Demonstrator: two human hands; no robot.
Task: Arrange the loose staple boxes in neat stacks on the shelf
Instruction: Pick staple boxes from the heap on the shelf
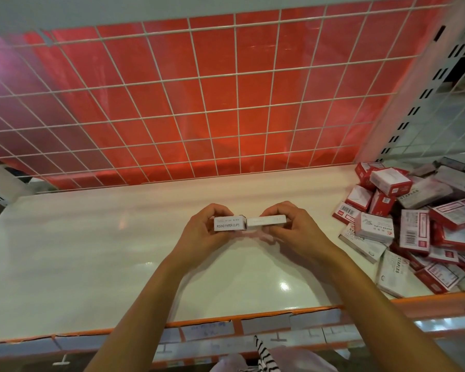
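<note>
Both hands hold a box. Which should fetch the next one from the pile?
Right, probably. The pile of loose boxes lies at the right end of the shelf, nearer the right hand with its white box; the left hand, holding the paper clips box, would have to cross.

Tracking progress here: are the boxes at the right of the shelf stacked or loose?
Loose. The boxes lie in a jumbled heap, tilted and overlapping on the shelf; no neat stack shows.

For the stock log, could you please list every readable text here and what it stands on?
"ROUND PAPER CLIPS": paper clip box in the left hand.
"STAPLES": grey box; flat white box.
"PAPER CLIPS": small white box.
Too blurred: plain box in the right hand; shelf-edge labels.
</note>
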